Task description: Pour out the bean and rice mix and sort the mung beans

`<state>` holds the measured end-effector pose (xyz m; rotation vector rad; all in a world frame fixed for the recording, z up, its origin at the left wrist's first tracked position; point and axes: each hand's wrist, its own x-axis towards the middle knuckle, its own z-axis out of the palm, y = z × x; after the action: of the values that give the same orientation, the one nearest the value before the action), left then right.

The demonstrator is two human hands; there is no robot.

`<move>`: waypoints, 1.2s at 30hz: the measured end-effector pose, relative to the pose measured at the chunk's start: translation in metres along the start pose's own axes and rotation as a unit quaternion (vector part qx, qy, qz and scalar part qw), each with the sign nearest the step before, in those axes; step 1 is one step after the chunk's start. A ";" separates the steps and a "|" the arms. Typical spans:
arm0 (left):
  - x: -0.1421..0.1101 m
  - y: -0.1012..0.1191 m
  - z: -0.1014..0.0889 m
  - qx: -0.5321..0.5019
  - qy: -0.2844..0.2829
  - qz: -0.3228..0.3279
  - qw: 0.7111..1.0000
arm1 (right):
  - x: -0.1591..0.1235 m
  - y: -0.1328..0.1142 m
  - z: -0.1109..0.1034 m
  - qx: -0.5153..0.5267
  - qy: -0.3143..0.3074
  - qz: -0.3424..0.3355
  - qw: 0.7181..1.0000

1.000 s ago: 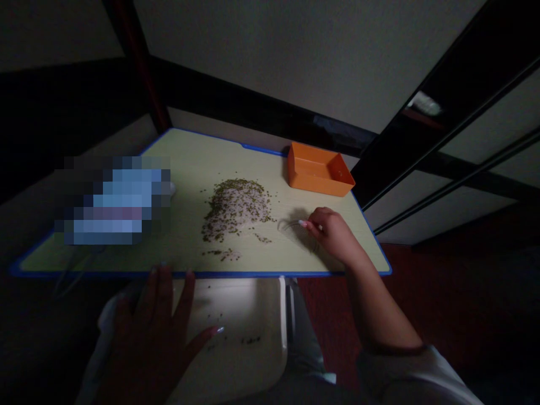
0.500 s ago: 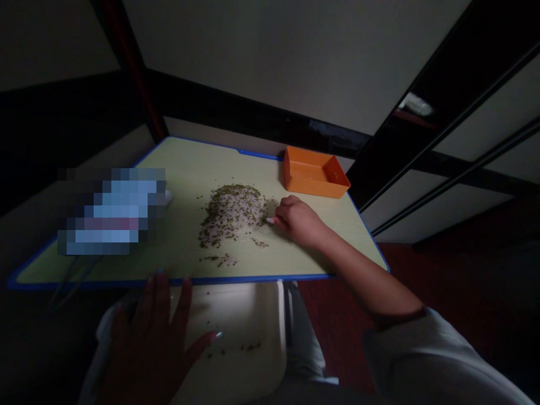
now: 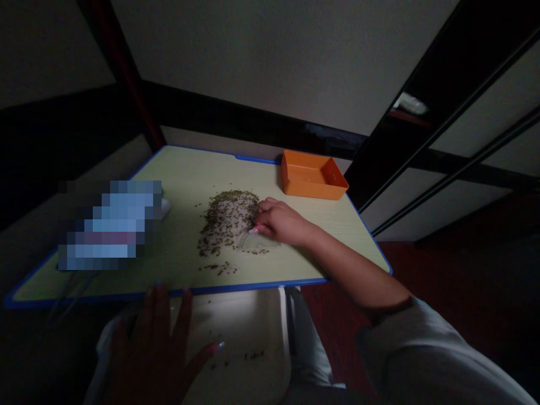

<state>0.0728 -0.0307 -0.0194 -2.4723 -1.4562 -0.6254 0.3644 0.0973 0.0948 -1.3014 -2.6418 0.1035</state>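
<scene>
A mixed pile of pale grains and small dark green beans (image 3: 230,222) lies on the pale yellow tabletop. At its right edge is my right hand (image 3: 280,220), fingers curled and drawn together, touching the pile. What the fingers hold, if anything, is hidden. Faint curved streaks fan out on the tabletop below them. My left hand (image 3: 147,343) is spread, with fingers apart, over the left side of a whitish tray (image 3: 283,337) below the table's front edge. Several small dark beans lie in that tray.
An orange open box (image 3: 314,185) stands at the table's back right. A blurred-out bluish object (image 3: 113,225) lies at the left. The small table (image 3: 185,169) has a blue rim (image 3: 253,287). Walls and panels rise behind it and to the right.
My right hand has moved left and slightly down to the pile's right edge. Curved streaks now show beneath it. My left hand remains spread over the tray.
</scene>
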 end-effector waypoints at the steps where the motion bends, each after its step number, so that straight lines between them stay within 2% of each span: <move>1: 0.000 0.000 0.000 0.002 0.001 0.001 1.000 | -0.001 0.001 0.001 0.002 0.001 -0.012 1.000; 8: 0.003 0.003 0.000 0.005 0.014 -0.002 1.000 | -0.007 -0.001 0.003 0.051 -0.013 -0.052 0.997; 12: 0.002 0.002 -0.001 0.000 0.013 -0.006 1.000 | -0.014 -0.004 -0.007 0.096 0.002 -0.052 0.994; 15: 0.002 0.001 -0.001 0.000 0.023 0.003 1.000 | -0.025 -0.007 -0.020 0.094 0.027 -0.004 0.995; 18: 0.002 0.001 0.000 -0.003 0.023 0.003 1.000 | -0.043 -0.013 -0.025 0.092 0.076 0.099 0.988; 20: 0.002 0.002 0.001 -0.015 0.015 -0.010 1.000 | -0.058 -0.019 -0.022 0.120 0.110 0.177 0.971; 23: 0.002 0.004 0.002 -0.036 0.010 -0.032 0.999 | -0.080 -0.028 -0.008 0.171 0.131 0.251 0.944; 28: 0.003 0.007 0.001 -0.032 0.016 -0.027 0.999 | -0.099 -0.040 0.020 0.231 0.176 0.297 0.910; 36: 0.002 0.006 0.000 -0.024 0.015 -0.027 0.999 | -0.101 -0.043 0.035 0.223 0.230 0.313 0.894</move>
<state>0.0791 -0.0324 -0.0185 -2.4555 -1.5198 -0.7122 0.3835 -0.0082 0.0522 -1.6826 -1.6091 0.4081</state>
